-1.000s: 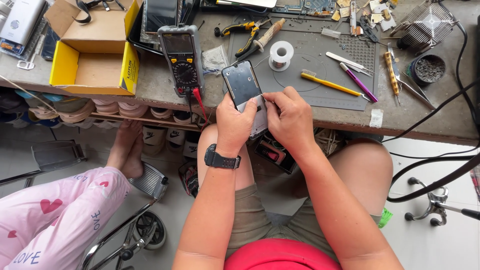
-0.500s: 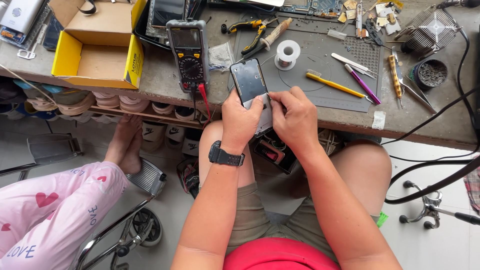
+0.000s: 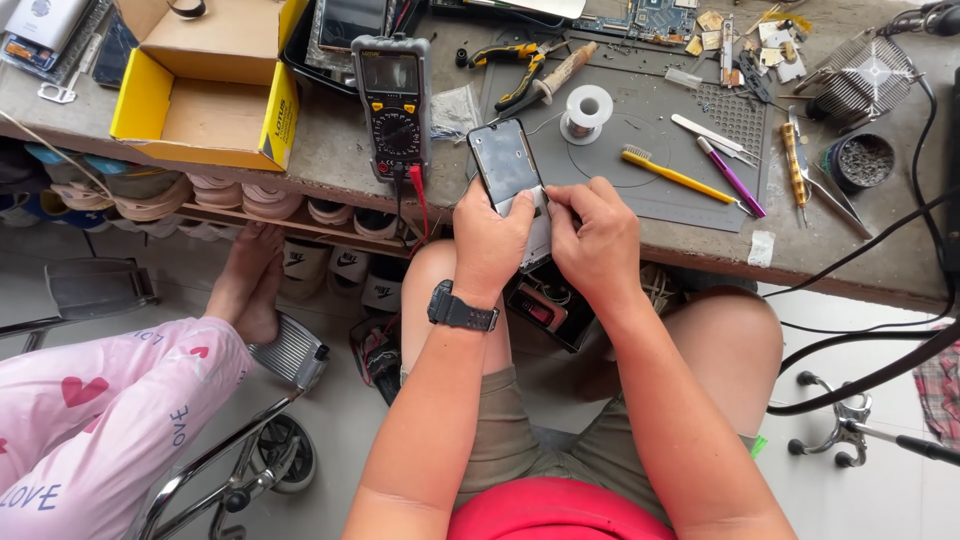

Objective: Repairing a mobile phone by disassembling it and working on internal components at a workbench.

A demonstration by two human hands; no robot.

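- The table (image 3: 330,160) runs across the top of my view, grey and cluttered, and I sit with my knees under its front edge.
- An open yellow cardboard box (image 3: 205,85) stands on the table's left part.
- A grey work mat (image 3: 640,185) lies on the table in front of me, carrying tools.
- Another person's leg in pink trousers (image 3: 95,415) shows at the lower left, the bare foot resting near a shelf of shoes below the table.
- A multimeter (image 3: 392,105) lies just left of the mat, its red and black leads hanging over the table's edge.
- My left hand (image 3: 488,240), a dark watch on its wrist, grips the phone (image 3: 507,160) from the left side, thumb on its lower face.
- My right hand (image 3: 597,240) closes on the phone's lower right, fingertips pinching at its bottom edge.
- The phone is tilted, its dark top end over the mat's front left corner, its lower end between my hands.
- A spool of solder wire (image 3: 587,110) stands on the mat beyond the phone.
- A yellow-handled brush (image 3: 675,175) lies to the right of my hands.
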